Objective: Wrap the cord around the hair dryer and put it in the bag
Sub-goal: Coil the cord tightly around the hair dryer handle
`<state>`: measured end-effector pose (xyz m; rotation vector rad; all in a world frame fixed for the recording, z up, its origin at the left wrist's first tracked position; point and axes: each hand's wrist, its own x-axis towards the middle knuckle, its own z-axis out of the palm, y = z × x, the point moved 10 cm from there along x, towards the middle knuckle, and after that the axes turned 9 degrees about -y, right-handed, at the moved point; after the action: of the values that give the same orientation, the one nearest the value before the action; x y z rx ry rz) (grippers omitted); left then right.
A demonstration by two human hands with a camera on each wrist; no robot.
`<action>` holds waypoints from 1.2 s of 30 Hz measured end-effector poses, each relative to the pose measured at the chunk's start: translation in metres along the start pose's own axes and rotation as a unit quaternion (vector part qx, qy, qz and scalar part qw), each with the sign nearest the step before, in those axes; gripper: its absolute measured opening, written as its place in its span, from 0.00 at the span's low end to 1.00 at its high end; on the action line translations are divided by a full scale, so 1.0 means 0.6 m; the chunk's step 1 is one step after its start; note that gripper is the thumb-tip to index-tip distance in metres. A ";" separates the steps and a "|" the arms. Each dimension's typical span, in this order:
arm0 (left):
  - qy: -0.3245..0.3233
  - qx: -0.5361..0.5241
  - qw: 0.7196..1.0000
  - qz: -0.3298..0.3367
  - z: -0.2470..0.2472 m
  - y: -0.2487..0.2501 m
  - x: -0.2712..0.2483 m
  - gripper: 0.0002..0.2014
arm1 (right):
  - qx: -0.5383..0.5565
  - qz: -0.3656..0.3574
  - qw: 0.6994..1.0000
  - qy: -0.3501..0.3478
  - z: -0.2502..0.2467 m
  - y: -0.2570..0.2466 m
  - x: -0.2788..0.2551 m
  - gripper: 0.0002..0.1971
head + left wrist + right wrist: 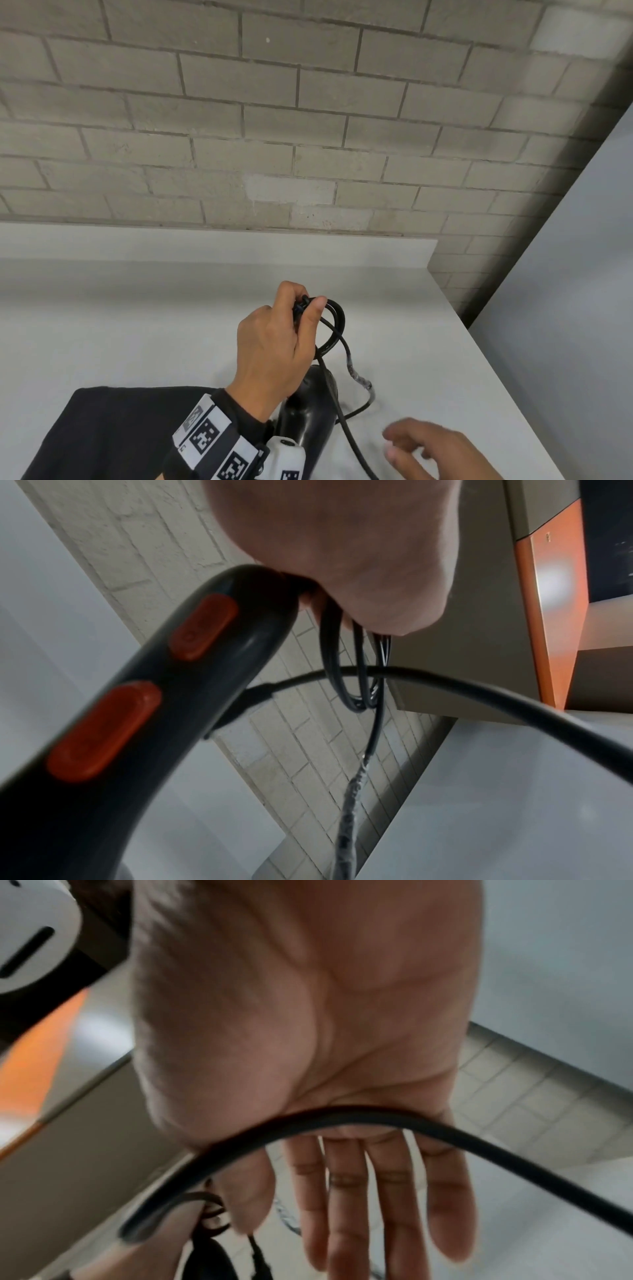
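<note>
The black hair dryer [308, 414] stands on the white table [137, 325], its handle with orange buttons [154, 696] pointing up. My left hand [308, 305] grips the top of the handle together with a few loops of the black cord [337, 322]. From the loops [342, 683] one strand runs down past the dryer toward the bottom edge, and another drops to the table with a taped section [356, 373]. My right hand [411, 448] hovers low at the right with fingers [390, 1191] straight and spread; the cord [342, 1115] crosses in front of its palm.
A black bag [113, 431] lies flat on the table at the bottom left, partly under my left forearm. A grey brick wall [308, 137] stands behind the table. The table's right edge [496, 359] runs diagonally beside a pale panel.
</note>
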<state>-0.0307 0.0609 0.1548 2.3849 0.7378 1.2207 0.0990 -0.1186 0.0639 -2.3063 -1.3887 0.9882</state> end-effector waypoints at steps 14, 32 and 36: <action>-0.005 0.015 1.000 0.003 -0.006 -0.005 -0.004 0.19 | 0.219 -0.245 0.939 0.100 -0.030 -0.147 -0.006 0.12; -0.015 -0.011 1.000 -0.001 0.000 -0.003 -0.001 0.21 | 0.142 -0.357 0.888 0.255 -0.115 0.004 -0.110 0.28; -0.024 0.004 1.000 0.000 0.005 0.001 0.002 0.21 | 0.009 -0.346 0.926 0.150 -0.091 -0.039 -0.087 0.15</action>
<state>-0.0276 0.0608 0.1540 2.4111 0.7293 1.1580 0.1041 -0.1454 0.1382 -1.6327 -1.8269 0.4020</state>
